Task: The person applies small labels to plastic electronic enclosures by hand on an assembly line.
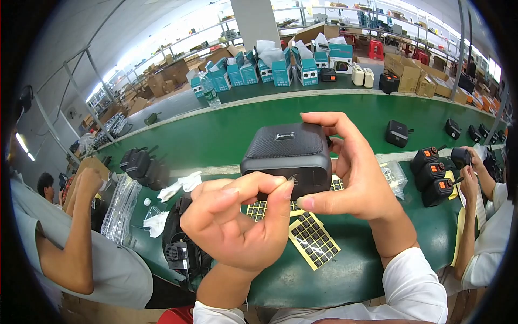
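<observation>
The left hand [243, 221], at 7 o'clock of the black case [286, 141], has its thumb and index tips together before the front face; whether they pinch something thin or touch the face, I cannot tell. The right hand [359, 173] is clamped on the case from 3 o'clock, the thumb low at the front corner and the index finger over the far top edge. The case is held above the table [280, 286], its mesh top slightly tilted into view. Below it, toward 5 and 6 o'clock, lie yellow sheets [314, 241] with dark squares. The near table edge curves at 6 o'clock. Close by, the left side is tighter: black gear [178, 254] stands between 7 and 8, and white cloth [183, 183] between 8 and 9. A clear bag [395, 180] lies just past 3, then black units [431, 175] with orange buttons. Widest room is toward 12, where the green belt [226, 129] crosses. Beyond the belt, a ledge bears blue boxes [283, 73] at 12 and a bottle [209, 90] between 10 and 11. A pillar [253, 21] rises near 12. One co-worker sits at 8 o'clock, another at 3.
</observation>
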`<action>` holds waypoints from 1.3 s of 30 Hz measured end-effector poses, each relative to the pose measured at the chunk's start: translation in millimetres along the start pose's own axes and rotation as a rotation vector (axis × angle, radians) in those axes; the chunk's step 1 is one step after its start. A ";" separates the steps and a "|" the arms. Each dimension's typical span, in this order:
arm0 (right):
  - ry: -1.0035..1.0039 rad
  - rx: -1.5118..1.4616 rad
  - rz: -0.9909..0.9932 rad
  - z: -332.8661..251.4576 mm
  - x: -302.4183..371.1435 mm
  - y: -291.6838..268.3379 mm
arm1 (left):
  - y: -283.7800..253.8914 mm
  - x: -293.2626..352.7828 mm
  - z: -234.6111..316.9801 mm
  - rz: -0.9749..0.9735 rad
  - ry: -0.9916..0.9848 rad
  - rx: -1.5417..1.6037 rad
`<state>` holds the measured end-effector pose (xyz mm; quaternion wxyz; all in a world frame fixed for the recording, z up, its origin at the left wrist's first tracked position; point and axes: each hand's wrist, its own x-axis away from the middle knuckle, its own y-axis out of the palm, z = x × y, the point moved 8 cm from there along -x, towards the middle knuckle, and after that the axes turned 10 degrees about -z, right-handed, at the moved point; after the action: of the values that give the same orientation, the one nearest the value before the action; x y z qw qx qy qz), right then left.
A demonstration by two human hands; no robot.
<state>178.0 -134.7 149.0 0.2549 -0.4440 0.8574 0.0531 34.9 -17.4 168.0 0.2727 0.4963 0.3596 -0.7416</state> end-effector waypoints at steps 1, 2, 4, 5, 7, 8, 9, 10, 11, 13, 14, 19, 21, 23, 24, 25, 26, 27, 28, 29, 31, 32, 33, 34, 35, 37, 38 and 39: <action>0.000 -0.001 0.000 -0.1 0.3 -0.2 | 0.1 -0.8 4.7 -0.016 0.044 -0.061; -0.013 0.028 0.006 -1.5 1.0 -1.3 | -0.4 -1.3 5.7 -0.016 0.045 -0.059; -0.027 0.059 0.013 -3.9 1.7 -1.9 | 0.1 -2.2 14.4 -0.016 0.108 -0.226; -0.039 0.048 0.023 -5.0 1.7 -1.0 | 0.2 -3.2 12.8 -0.015 0.108 -0.228; -0.052 0.037 0.030 -6.3 0.4 -0.3 | -2.6 -5.1 9.3 0.032 0.132 -0.189; -0.047 0.054 0.025 -7.4 0.4 -0.3 | -1.6 -4.0 8.2 0.034 0.134 -0.189; -0.043 0.070 0.019 -8.2 0.3 -0.3 | -0.7 -2.2 8.3 0.043 0.159 -0.163; -0.045 0.072 0.019 -7.5 0.0 -1.7 | -0.6 -1.3 9.4 0.053 0.185 -0.136; -0.052 0.038 -0.003 -4.4 -0.7 -2.2 | 0.0 -2.8 9.2 0.055 0.187 -0.135; -0.059 0.008 -0.022 -2.3 -1.0 -1.0 | -11.7 -5.1 -3.4 0.213 0.020 -0.168; -0.060 0.002 -0.014 -3.6 -1.0 -0.3 | -9.0 -4.2 -16.7 0.141 -0.028 -0.047; -0.003 -0.176 0.022 14.9 -11.9 -0.8 | 3.7 -0.6 -43.1 0.122 -0.141 0.343; 0.036 -0.289 -0.041 31.3 -20.3 -5.9 | 0.2 -0.6 -46.5 0.149 -0.162 0.255; 0.042 -0.206 -0.056 52.7 -33.2 -19.5 | -9.8 -6.2 -40.7 0.197 -0.106 0.135; 0.047 -0.021 -0.007 67.5 -39.1 -35.0 | -15.0 -9.2 -34.8 0.201 -0.097 0.128; 0.058 0.163 0.038 85.0 -44.7 -51.0 | -19.5 -11.8 -29.5 0.204 -0.089 0.122; 0.114 0.382 0.140 110.1 -47.6 -70.9 | -19.8 -12.4 -27.4 0.218 -0.075 0.136; 0.154 0.592 0.224 127.5 -53.6 -80.8 | -27.8 -14.3 -20.2 0.252 -0.043 0.141; 0.272 0.629 0.313 153.4 -51.6 -97.4 | -29.1 -12.9 -20.2 0.241 -0.034 0.115; 0.377 0.652 0.388 174.7 -51.0 -105.0 | -37.7 -12.4 -15.6 0.232 -0.018 0.068; 0.487 0.662 0.442 219.2 -37.1 -135.5 | -25.5 -15.0 -11.9 0.150 0.028 0.065; 0.574 0.679 0.471 236.6 -29.2 -144.2 | -24.6 -16.3 -4.8 0.095 0.081 0.044; 0.586 0.686 0.481 247.1 -21.0 -154.6 | -22.8 -15.6 -3.2 0.092 0.076 0.060; 0.496 0.752 0.498 247.5 -15.9 -164.0 | -17.9 -15.8 -2.1 0.062 0.057 0.092; 0.400 0.812 0.504 240.6 -15.4 -163.8 | -15.2 -15.4 -1.7 0.032 0.037 0.113; 0.413 0.908 0.484 238.7 -11.0 -166.7 | -9.2 -17.4 0.7 -0.049 0.032 0.062; 0.475 1.154 0.473 229.2 -11.4 -158.7 | 0.0 -17.4 -1.0 -0.136 0.027 0.003; 0.527 1.394 0.450 216.8 -16.8 -144.2 | -2.1 -16.5 0.4 -0.139 0.027 0.004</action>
<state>384.2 -140.1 -10.8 0.2460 0.0054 0.7946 -0.5550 39.1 -15.7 184.1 0.2148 0.4807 0.3955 -0.7526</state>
